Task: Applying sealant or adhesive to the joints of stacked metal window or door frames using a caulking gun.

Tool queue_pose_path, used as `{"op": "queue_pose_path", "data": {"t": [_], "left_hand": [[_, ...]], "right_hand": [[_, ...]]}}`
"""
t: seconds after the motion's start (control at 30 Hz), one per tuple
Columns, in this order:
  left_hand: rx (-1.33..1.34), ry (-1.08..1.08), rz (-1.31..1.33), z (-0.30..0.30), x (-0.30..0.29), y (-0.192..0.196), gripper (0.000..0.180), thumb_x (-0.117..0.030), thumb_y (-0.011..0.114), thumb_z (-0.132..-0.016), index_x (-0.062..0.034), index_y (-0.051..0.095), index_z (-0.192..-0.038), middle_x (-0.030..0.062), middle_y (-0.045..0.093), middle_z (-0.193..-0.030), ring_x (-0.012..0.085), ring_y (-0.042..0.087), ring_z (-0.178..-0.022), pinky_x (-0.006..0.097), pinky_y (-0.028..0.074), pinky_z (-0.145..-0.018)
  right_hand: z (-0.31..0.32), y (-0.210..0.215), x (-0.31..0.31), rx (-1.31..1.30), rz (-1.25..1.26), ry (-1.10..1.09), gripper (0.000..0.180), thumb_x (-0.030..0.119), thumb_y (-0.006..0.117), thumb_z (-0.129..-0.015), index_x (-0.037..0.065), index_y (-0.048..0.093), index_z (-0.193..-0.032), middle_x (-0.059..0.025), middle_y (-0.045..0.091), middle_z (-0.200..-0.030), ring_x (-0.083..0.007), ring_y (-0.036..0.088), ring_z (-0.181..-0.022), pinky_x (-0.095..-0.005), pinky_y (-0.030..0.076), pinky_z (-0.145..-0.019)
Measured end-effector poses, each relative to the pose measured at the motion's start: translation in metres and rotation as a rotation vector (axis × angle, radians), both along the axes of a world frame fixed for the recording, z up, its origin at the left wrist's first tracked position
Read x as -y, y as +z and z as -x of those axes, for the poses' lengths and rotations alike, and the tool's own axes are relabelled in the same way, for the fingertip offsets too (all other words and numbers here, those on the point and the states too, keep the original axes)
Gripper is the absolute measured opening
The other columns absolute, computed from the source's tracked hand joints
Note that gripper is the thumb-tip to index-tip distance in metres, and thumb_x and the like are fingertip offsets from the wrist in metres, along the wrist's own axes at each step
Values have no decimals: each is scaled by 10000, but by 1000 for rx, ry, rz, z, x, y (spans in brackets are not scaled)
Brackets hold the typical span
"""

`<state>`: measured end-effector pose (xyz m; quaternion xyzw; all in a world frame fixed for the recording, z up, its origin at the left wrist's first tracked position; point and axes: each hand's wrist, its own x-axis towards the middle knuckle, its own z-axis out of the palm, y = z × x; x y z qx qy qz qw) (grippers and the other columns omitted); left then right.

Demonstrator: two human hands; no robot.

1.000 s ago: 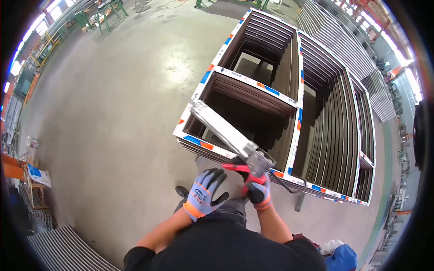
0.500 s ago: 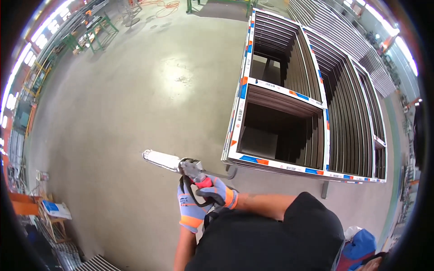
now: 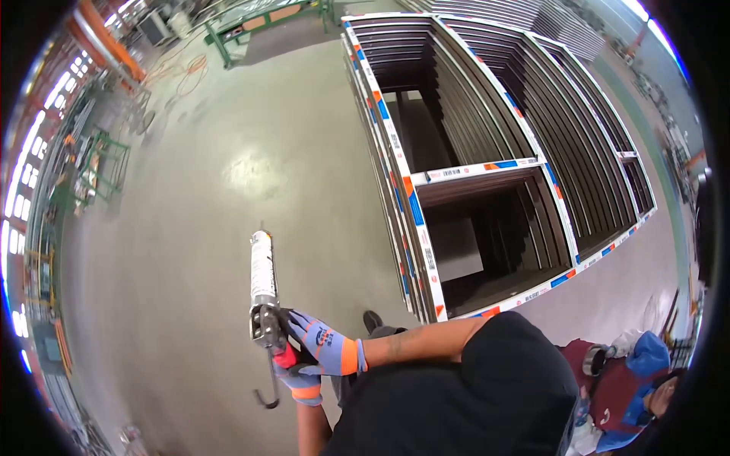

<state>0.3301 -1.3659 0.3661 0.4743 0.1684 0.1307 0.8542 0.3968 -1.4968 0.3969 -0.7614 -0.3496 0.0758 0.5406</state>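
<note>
A caulking gun point(image 3: 266, 327) with a white sealant cartridge point(image 3: 263, 266) is in front of me, its nozzle pointing away. My right hand point(image 3: 323, 342), in a blue-grey glove with an orange cuff, is closed around the gun by its red part point(image 3: 286, 356). Under it, my left hand point(image 3: 300, 382) in a matching glove grips the gun's rear; its fingers are mostly hidden by the right hand. The gun's bent metal rod sticks out toward me, ending in a hook.
Right of the gun stands a big stack of window frames point(image 3: 477, 172) with white, blue and orange tape. A person point(image 3: 617, 384) in dark red and blue is at the lower right. Green work tables point(image 3: 266, 24) and an orange hose point(image 3: 194, 72) lie farther off on the grey floor.
My view has swung round. The gun's nozzle, which pointed left, now points straight away from me, with both hands still on it. The person at the lower right shows more.
</note>
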Motion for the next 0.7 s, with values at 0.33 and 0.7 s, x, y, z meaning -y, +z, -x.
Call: {"op": "queue_pose_path", "data": {"t": [0.33, 0.7], "left_hand": [[151, -531, -535, -203, -101, 56, 694, 153, 510, -610, 79, 588, -1296, 202, 701, -1206, 315, 680, -1166, 344, 553, -921], [80, -1314, -32, -455, -45, 50, 825, 5, 651, -716, 39, 383, -1495, 287, 623, -1298, 435, 632, -1216, 528, 514, -1045]], "right_hand": [[-206, 6, 29, 423, 301, -510, 691, 371, 791, -807, 29, 569, -1365, -200, 540, -1402, -394, 471, -1343, -525, 374, -1134], [-292, 7, 105, 279, 644, -1235, 764, 248, 808, -683, 55, 574, -1384, -139, 592, -1345, -338, 531, -1276, -501, 382, -1136]]}}
